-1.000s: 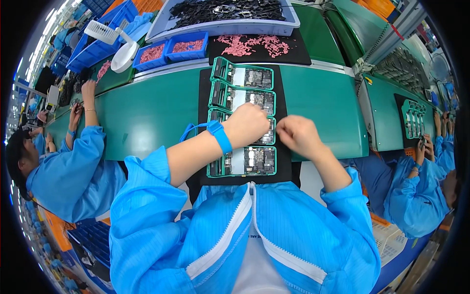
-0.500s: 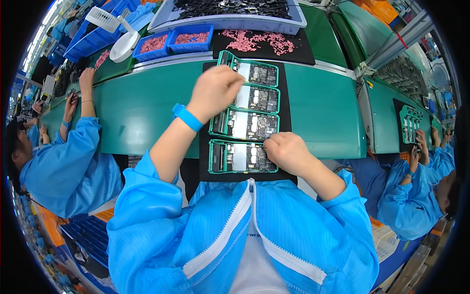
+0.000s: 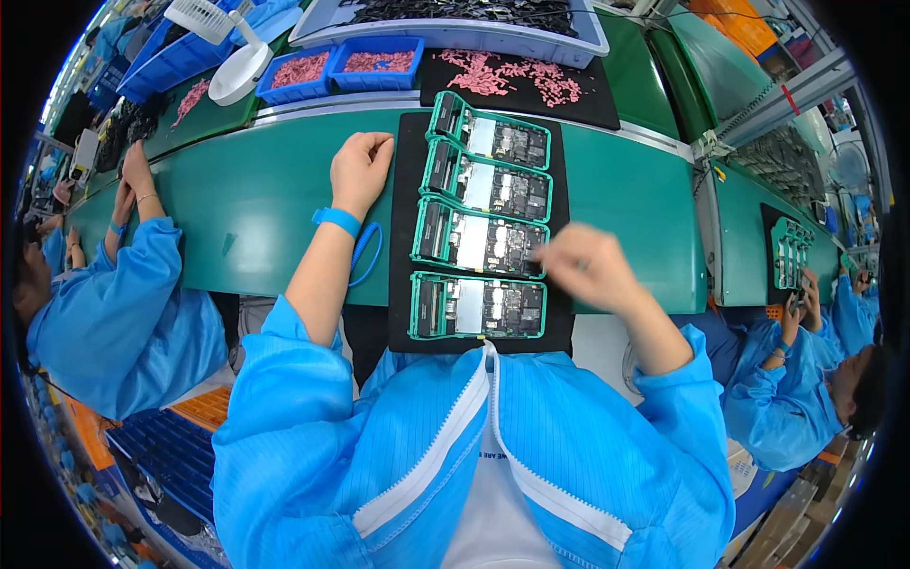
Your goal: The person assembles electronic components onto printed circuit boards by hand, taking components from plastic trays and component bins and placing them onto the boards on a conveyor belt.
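Observation:
A column of several green frames holding opened phones with bare circuit boards [image 3: 507, 248] lies on a black mat [image 3: 559, 327] in front of me. My left hand [image 3: 362, 173] is closed, its fingers curled, over the green bench just left of the mat. Whatever it may hold is hidden. A blue strap [image 3: 336, 220] is round that wrist, with a coiled blue cord [image 3: 365, 254] beside it. Blurred by motion, my right hand [image 3: 590, 266] is at the right edge of the second-nearest frame, fingertips close to its board. Its grip is smeared.
Beyond the green bench [image 3: 275, 204], two blue bins [image 3: 377, 80] hold small pink pieces, and more pink pieces [image 3: 483, 74] lie on a black mat. Behind them stands a large grey tub [image 3: 445, 42] with dark parts. A white fan [image 3: 237, 83] stands far left. Co-workers [image 3: 114, 313] sit on both sides.
My left hand has drawn back leftward from above the farther frames to the bench beside the mat. My right hand has moved up and right from the nearest frame's corner.

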Motion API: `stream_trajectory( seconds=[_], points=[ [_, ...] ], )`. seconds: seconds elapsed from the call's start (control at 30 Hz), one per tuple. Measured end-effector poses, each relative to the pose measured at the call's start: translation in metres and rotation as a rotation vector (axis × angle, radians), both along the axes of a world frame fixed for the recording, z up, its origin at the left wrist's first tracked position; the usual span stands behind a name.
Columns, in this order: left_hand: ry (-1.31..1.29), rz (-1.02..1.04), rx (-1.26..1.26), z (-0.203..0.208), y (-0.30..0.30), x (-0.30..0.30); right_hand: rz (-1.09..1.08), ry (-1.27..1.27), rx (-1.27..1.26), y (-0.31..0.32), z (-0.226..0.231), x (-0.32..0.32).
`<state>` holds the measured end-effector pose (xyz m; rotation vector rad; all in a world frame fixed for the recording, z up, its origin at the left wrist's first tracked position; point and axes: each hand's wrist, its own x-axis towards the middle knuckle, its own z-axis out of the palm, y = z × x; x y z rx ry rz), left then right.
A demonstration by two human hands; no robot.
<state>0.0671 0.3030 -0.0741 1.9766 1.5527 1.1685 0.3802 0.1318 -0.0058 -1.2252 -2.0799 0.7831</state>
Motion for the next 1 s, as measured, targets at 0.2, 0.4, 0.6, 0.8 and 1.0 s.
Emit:
stream_trajectory(
  seconds=[0.2,0.4,0.6,0.8,1.0],
  points=[
    [0.042,-0.041,0.012,0.004,0.006,-0.005,-0.704,0.365,-0.298,0.105,-0.034,0.027],
    [0.047,-0.04,0.028,0.022,0.01,-0.011,-0.705,-0.189,-0.232,0.16,-0.025,0.011],
    [0.056,-0.057,0.113,0.029,0.003,-0.013,-0.662,0.424,-0.278,0.148,-0.031,0.001],
    [0.039,-0.042,0.108,0.059,-0.016,-0.016,-0.638,1.003,-0.269,0.083,-0.005,0.01],
    [0.02,-0.033,0.009,0.071,-0.014,-0.014,-0.999,1.18,0.04,0.01,-0.008,0.096]
  ],
)
